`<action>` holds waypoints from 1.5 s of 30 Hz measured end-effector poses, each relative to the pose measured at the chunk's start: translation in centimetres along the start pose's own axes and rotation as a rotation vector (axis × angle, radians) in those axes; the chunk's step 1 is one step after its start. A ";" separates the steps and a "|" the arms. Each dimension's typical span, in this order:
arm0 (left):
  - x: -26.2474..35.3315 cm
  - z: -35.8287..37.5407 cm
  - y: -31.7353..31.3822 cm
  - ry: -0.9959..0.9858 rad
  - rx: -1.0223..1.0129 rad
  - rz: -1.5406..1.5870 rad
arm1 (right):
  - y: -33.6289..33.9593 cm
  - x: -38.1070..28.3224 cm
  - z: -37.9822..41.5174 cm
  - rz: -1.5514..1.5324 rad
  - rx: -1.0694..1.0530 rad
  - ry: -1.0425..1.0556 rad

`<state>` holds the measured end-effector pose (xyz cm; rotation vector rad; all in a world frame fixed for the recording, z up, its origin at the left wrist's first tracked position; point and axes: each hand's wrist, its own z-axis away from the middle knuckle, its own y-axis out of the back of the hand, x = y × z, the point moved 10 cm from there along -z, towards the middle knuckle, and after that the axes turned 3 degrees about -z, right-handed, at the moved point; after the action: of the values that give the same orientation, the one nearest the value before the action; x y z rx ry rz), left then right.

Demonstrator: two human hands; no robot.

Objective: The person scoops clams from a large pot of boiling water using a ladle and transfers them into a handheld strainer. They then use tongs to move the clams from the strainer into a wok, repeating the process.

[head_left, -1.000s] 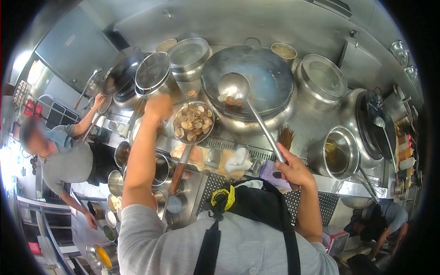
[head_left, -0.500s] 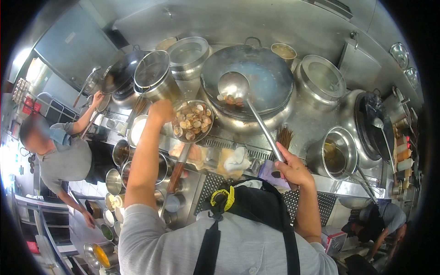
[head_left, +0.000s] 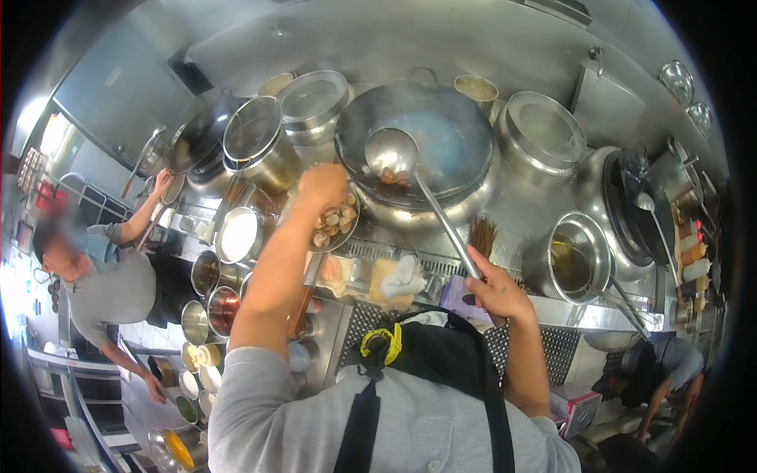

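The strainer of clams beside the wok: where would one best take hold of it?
By its wooden handle, coming from the near side. The strainer of clams has a hot, full basket, while the handle slants toward the person, clear of the wok.

Wok (head_left: 441, 138) is set centre on the range; ladle (head_left: 392, 154) rests in it. Strainer of clams (head_left: 335, 223) sits just left, pots (head_left: 544, 134) right.

Steel-grey ladle (head_left: 392, 151), brown-cream clams (head_left: 335, 224), dark wok (head_left: 418, 142), yellow cord (head_left: 382, 344)
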<state>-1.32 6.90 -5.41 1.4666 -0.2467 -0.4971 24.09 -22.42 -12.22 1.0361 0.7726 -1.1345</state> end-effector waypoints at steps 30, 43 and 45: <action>-3.8 2.6 2.9 0.032 -0.022 0.015 | -0.2 0.4 0.0 -0.009 0.000 -0.012; 1.7 0.6 2.7 -0.155 -0.087 -0.067 | -0.2 -0.2 0.3 -0.057 0.009 -0.029; 3.2 0.3 3.0 -0.168 -0.134 -0.144 | -0.2 -0.5 0.4 -0.055 0.007 -0.038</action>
<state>1.82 5.23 -2.82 1.3190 -0.2369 -0.7412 23.74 -22.63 -11.73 1.0017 0.7720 -1.2015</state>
